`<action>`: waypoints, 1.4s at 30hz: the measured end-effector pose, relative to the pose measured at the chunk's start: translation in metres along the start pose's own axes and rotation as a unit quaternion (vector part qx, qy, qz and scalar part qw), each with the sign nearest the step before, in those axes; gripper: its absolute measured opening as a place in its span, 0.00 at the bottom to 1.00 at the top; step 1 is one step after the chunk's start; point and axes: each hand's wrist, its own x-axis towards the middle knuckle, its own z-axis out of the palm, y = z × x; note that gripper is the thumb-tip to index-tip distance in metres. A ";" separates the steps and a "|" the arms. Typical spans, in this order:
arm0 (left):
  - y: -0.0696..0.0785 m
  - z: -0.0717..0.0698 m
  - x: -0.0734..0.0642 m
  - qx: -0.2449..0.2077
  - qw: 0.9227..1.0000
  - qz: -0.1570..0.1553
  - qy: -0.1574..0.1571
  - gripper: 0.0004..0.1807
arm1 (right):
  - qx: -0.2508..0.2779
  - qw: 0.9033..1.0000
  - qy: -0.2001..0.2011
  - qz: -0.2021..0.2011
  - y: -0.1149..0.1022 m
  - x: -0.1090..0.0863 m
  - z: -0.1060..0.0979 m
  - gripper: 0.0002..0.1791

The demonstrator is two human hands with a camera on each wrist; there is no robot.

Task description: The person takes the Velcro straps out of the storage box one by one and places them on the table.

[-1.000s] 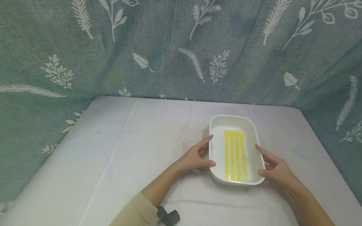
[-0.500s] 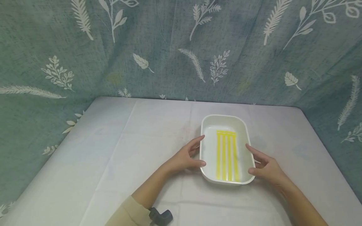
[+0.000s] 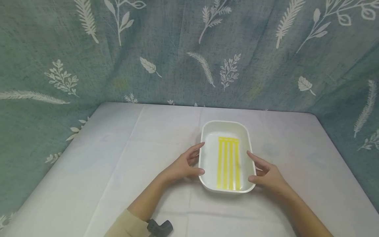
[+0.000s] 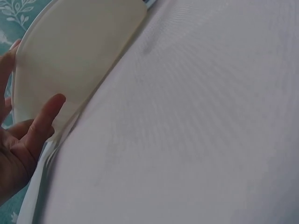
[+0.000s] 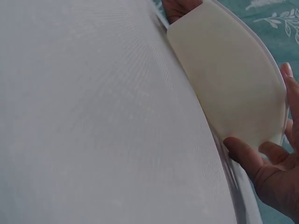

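A white rectangular tub [image 3: 211, 154] with rounded corners stands right of the table's middle, open side up. Several yellow stripes [image 3: 225, 163], joined by a crossbar at the far end, run lengthwise along its floor. On its left side my left hand [image 3: 179, 168] holds the wall, forefinger and thumb spread along the rim. My right hand [image 3: 271, 179] holds the opposite side the same way, its other fingers partly hidden. In the left wrist view, the left thumb lies across the tub's pale outer wall [image 4: 77, 58]. In the right wrist view, the right thumb touches the near wall [image 5: 229, 79] low down.
A white cloth [image 3: 142, 158] with fold creases covers the table. Behind and at both sides hangs a blue-green curtain [image 3: 171, 56] with white leaf prints. A dark wrist device [image 3: 160, 228] sits by the left beige sleeve [image 3: 128, 225].
The tub has slid steadily left across the cloth, with both hands moving along with it. Their hold on its sides looks the same throughout.
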 end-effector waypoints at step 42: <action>0.016 -0.030 -0.012 -0.031 0.998 -0.049 -0.001 0.47 | 0.022 0.978 -0.006 -0.208 0.030 0.010 0.022 0.41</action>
